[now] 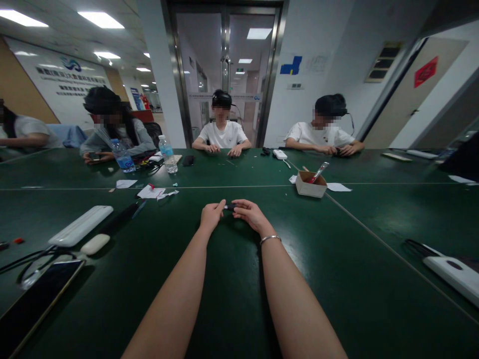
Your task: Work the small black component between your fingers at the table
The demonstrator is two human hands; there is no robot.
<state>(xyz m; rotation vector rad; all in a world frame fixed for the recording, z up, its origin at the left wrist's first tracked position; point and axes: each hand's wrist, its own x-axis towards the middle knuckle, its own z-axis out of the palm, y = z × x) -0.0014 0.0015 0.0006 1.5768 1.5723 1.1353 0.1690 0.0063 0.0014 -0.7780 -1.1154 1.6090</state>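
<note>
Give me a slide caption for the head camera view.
Left hand and right hand hold a small dark object at a green table, an open box beyond.

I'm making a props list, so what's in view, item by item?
Small object: 1, dark with silvery end, between both hands
Table: 1, green, foreground
Open box: 1, tan, right of centre
Bottles: 2, clear, far left
Phones: 2, dark, near and far left
Long devices: 2, white, left and right
Oval item: 1, white, left
Papers: several, white, mid-table
People: at least 4, white or grey tops, opposite
Glass doors: 2, clear, behind
Ceiling lights: several, white, overhead
Other small items: various, partly unclear
Bracelet: 1, silver, right wrist
Left hand: 1, bare, centre
Right hand: 1, bare, centre
</note>
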